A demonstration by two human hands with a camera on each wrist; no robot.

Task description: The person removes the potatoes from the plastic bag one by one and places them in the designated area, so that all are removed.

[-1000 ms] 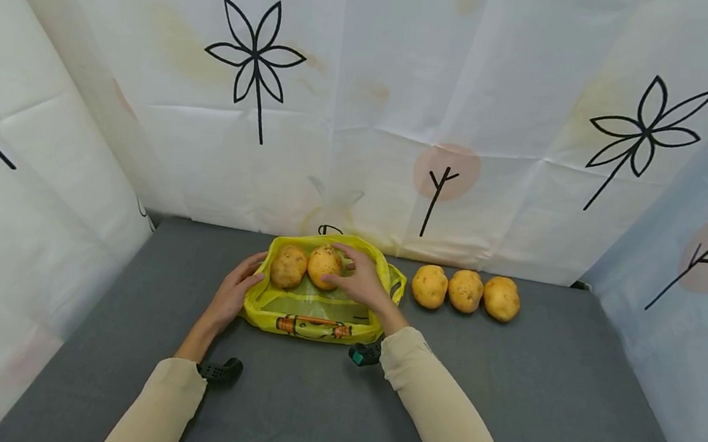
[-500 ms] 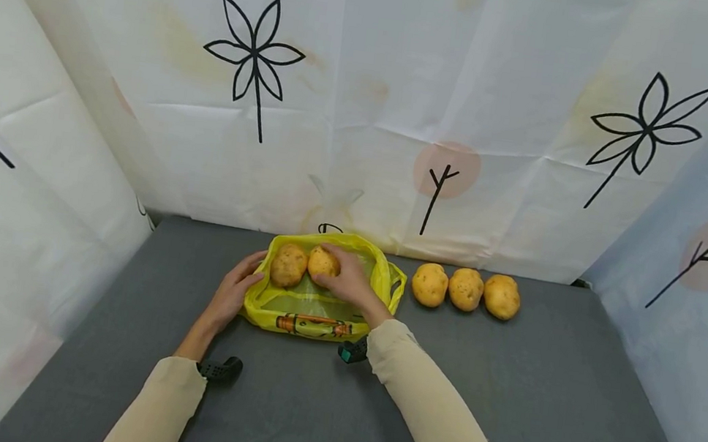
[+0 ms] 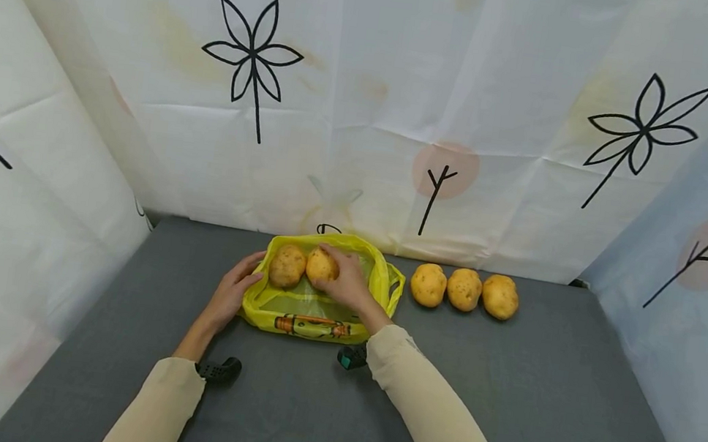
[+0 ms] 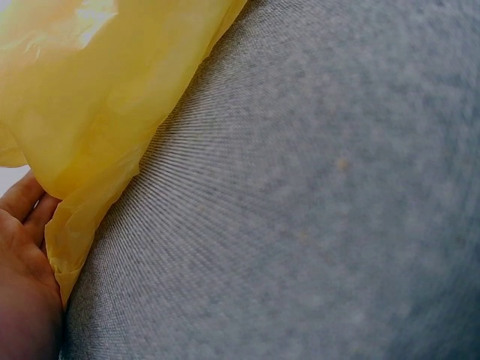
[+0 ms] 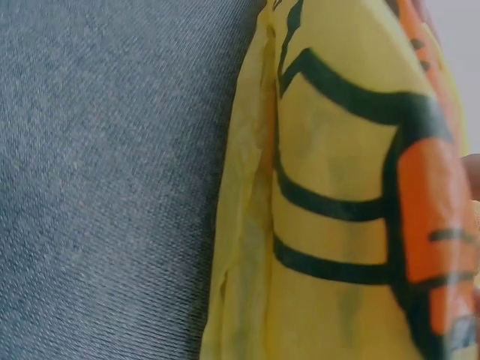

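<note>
A yellow plastic bag (image 3: 314, 327) with an orange and black print stands spread open on the table. Inside it, at the left, lies one potato (image 3: 287, 267). Next to that one is a second potato (image 3: 320, 265), gripped by my right hand (image 3: 347, 279), which reaches in over the bag's right side. My left hand (image 3: 234, 293) rests against the bag's left edge, fingers fairly straight and spread from the thumb. In the left wrist view, part of the left hand (image 4: 26, 262) touches the yellow film. The right wrist view mostly shows the bag's printed front (image 5: 345, 225).
Three more potatoes (image 3: 464, 290) sit in a row right of the bag, near the back of the grey table (image 3: 545, 392). A bag handle (image 3: 396, 285) sticks out toward them. White printed cloth (image 3: 368, 105) hangs behind and at both sides.
My right hand has moved left and closed its fingers on the second potato, which has shifted slightly left. The left hand and the bag stay where they were.
</note>
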